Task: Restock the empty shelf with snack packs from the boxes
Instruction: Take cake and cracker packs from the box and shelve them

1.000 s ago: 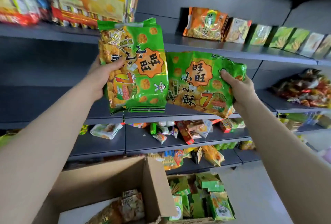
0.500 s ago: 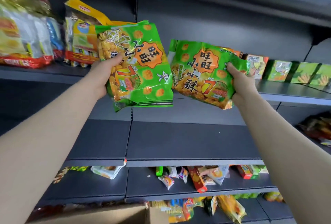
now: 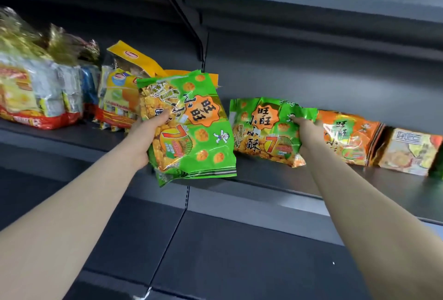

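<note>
The right grip pinches the upper right corner of a green snack pack. The pack's lower edge appears to rest on the shelf, just beside an orange pack on its right. The left grip is clamped on the left edge of a second green pack, held tilted in the air at the shelf's near edge. If let go too soon, the leaning pack may slump forward off the shelf. Slick film can slide out of a corner pinch. The airborne pack may knock the yellow packs on its left.
</note>
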The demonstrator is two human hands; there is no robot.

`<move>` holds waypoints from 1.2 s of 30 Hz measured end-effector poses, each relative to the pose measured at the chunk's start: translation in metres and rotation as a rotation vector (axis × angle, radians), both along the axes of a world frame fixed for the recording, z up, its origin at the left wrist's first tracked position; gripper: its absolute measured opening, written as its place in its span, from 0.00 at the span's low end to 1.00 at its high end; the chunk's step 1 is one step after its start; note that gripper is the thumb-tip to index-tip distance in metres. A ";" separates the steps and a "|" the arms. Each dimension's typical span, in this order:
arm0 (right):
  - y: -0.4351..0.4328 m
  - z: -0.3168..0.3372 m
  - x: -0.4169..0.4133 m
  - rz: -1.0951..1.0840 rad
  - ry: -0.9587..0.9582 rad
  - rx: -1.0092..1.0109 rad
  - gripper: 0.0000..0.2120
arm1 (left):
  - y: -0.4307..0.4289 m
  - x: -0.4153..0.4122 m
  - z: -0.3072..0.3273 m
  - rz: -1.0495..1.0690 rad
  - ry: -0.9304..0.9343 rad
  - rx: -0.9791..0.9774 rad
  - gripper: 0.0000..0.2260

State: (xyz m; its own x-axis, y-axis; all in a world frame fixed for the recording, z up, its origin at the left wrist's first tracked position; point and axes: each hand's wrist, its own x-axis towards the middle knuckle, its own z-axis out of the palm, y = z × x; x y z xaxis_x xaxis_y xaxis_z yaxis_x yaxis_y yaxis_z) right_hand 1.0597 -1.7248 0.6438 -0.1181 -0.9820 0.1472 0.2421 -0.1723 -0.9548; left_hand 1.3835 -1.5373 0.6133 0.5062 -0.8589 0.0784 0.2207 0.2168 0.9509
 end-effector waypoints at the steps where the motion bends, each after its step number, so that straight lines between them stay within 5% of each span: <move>1: -0.012 -0.003 0.003 0.005 -0.007 -0.008 0.38 | -0.003 0.000 -0.001 0.010 -0.004 0.002 0.26; 5: -0.047 -0.007 0.009 0.016 0.108 -0.008 0.27 | -0.013 0.000 -0.004 0.037 -0.015 -0.007 0.26; 11: -0.088 -0.007 0.009 -0.236 0.770 -0.135 0.28 | -0.017 -0.003 -0.008 0.061 -0.045 -0.020 0.27; 18: -0.126 -0.013 0.030 -0.284 0.635 -0.179 0.21 | -0.018 -0.008 -0.008 0.064 -0.096 -0.033 0.24; 22: -0.129 -0.023 0.038 -0.272 0.841 -0.089 0.38 | -0.019 -0.017 -0.007 0.088 -0.108 -0.039 0.22; 24: -0.117 -0.024 0.037 -0.364 0.894 -0.203 0.42 | -0.022 -0.026 -0.004 0.106 -0.099 -0.041 0.16; 27: -0.089 -0.022 0.033 -0.430 0.868 -0.471 0.33 | -0.030 -0.041 0.002 0.113 -0.089 -0.064 0.19; 29: -0.067 -0.020 0.035 -0.257 0.795 -0.507 0.20 | -0.039 -0.055 0.007 0.105 -0.084 -0.086 0.28; 31: -0.037 -0.016 0.040 0.080 0.567 -0.335 0.13 | -0.051 -0.071 0.012 0.126 -0.089 -0.126 0.26; 34: 0.001 -0.011 0.035 0.506 0.299 -0.039 0.25 | -0.071 -0.093 0.021 0.170 -0.105 -0.186 0.17; 36: 0.014 -0.012 0.023 0.658 0.188 0.010 0.27 | -0.083 -0.106 0.026 0.206 -0.130 -0.197 0.21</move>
